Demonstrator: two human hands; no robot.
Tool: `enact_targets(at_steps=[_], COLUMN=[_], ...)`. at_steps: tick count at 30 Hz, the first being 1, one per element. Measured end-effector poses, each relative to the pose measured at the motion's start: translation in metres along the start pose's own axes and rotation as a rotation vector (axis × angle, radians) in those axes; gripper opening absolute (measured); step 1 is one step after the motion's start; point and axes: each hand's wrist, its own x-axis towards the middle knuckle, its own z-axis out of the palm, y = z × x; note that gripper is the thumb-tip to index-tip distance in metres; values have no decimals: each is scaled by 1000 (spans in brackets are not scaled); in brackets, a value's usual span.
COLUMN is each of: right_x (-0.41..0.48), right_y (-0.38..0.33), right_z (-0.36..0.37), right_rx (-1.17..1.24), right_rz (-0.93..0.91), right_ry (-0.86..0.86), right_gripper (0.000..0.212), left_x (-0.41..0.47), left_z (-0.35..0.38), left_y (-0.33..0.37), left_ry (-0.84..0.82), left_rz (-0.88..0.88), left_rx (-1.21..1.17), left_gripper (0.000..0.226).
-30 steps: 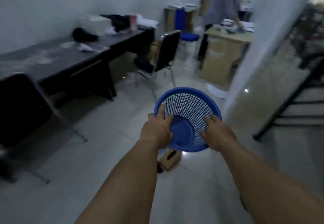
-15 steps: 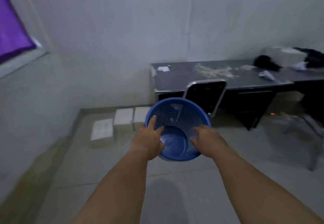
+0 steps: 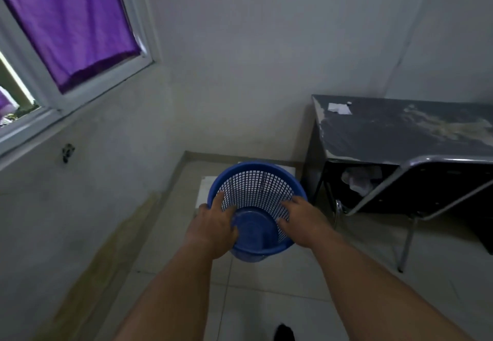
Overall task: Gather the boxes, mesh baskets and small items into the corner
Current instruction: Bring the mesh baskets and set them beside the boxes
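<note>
I hold a blue mesh basket [image 3: 256, 196] out in front of me, tipped so its open mouth faces away and its solid base is toward me. My left hand [image 3: 213, 227] grips its left side and my right hand [image 3: 302, 223] grips its right side. Behind the basket, white flat boxes [image 3: 205, 184] lie on the floor in the corner between the two walls, mostly hidden by the basket.
A dark scuffed desk [image 3: 394, 132] stands against the wall at right, with a metal-framed chair [image 3: 416, 188] tucked at it. A window with a purple curtain [image 3: 69, 20] is on the left wall. Pale tiled floor [image 3: 266, 287] lies below my arms.
The view has swung left from the room to the corner and come closer to it. The window has come into view. Both hands keep the same hold on the basket.
</note>
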Motion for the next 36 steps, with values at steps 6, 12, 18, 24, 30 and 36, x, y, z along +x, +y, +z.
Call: enact_targets(at_steps=[6, 12, 18, 24, 30, 36], right_x=[124, 242, 348, 448, 523, 591], right_y=[8, -15, -64, -135, -181, -203], right_z=[-20, -42, -31, -14, 13, 74], right_rx=[-32, -90, -93, -23, -4, -25], right_rz=[-56, -105, -141, -90, -84, -202], right_ry=[-69, -178, -251, -284, -374, -456], right_gripper=[47, 41, 35, 37, 43, 42], left_x=[115, 209, 291, 378, 433, 455], left_z=[-1, -7, -6, -19, -4, 54], left_y=[-18, -56, -131, -234, -307, -355], left_ry=[-79, -158, -169, -236, -326, -346], left_rz=[-53, -140, -176, -152, -205, -370], left_rx=[-50, -148, -131, -121, -125, -224], left_gripper=[55, 59, 58, 60, 62, 64])
